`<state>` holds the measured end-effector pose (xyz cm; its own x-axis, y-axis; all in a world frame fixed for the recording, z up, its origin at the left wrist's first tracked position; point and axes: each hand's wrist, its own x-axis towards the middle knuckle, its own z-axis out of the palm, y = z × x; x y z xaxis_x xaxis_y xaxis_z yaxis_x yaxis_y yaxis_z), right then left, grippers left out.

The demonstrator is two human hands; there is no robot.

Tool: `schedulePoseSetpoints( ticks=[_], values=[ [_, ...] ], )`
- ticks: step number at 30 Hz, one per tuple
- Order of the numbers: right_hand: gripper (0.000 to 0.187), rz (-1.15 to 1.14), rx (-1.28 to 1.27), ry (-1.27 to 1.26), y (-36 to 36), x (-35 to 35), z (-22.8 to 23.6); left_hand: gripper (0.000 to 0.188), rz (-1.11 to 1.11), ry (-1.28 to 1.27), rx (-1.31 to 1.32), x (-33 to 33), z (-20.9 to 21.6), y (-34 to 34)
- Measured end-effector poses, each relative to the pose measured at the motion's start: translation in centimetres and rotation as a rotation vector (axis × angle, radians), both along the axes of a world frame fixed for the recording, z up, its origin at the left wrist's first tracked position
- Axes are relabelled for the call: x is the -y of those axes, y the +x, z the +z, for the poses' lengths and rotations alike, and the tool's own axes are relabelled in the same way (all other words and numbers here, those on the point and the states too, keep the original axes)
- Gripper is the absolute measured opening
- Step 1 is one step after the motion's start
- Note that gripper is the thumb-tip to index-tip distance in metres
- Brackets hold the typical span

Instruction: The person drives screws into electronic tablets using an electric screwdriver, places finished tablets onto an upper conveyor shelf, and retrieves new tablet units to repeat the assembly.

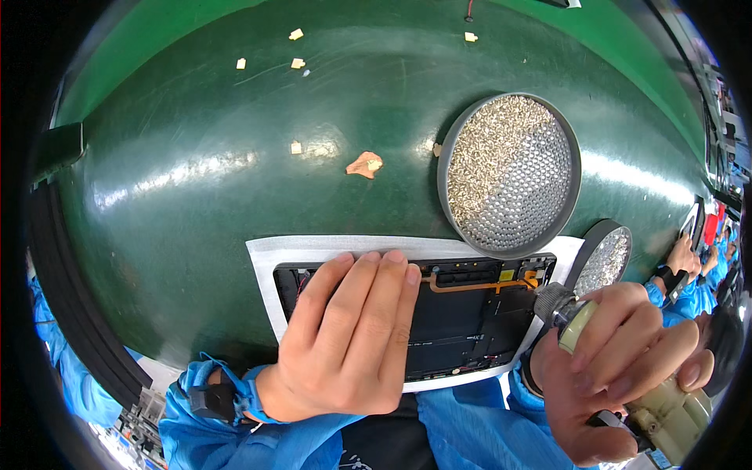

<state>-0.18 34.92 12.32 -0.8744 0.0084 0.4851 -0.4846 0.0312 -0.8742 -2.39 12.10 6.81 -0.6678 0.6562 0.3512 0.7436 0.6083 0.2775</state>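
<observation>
Beside device [470, 313], round tray [509, 174] (half-full of screws [489, 149])

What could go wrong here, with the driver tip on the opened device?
The electric screwdriver in the right hand works close to the orange flex cable; a slip might nick it. The left hand lies flat on the opened device, so heavy pressure could stress the internals. The round screw tray sits right behind; a knock might scatter screws.

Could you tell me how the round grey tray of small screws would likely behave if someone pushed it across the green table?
The round tray would probably slide flat rather than tip, being wide and shallow. On the glossy green table it may glide easily. The loose screws, heaped to one side, would likely shift and rattle, and a jolt might spill some.
</observation>
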Motion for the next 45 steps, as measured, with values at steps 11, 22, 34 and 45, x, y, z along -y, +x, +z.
schedulePoseSetpoints(
  ticks=[11, 22, 34, 45],
  values=[
    [0.062, -0.279, -0.181, -0.063, -2.8, 1.8, -1.6, 0.023, 0.085, -0.021, 0.09, -0.3, 0.7, 0.7],
    [0.052, -0.211, -0.233, -0.057, -4.1, 2.2, -3.8, 0.026, 0.086, -0.032, 0.1, 0.3, 0.5, 0.7],
    [0.053, -0.232, -0.23, -0.027, -4.0, 2.5, -4.0, 0.023, 0.098, -0.033, 0.089, 0.3, 0.4, 0.9],
    [0.066, -0.013, -0.151, -0.099, -1.8, 5.8, -1.9, 0.032, 0.069, -0.071, 0.082, 0.4, 0.0, 1.2]
  ],
)
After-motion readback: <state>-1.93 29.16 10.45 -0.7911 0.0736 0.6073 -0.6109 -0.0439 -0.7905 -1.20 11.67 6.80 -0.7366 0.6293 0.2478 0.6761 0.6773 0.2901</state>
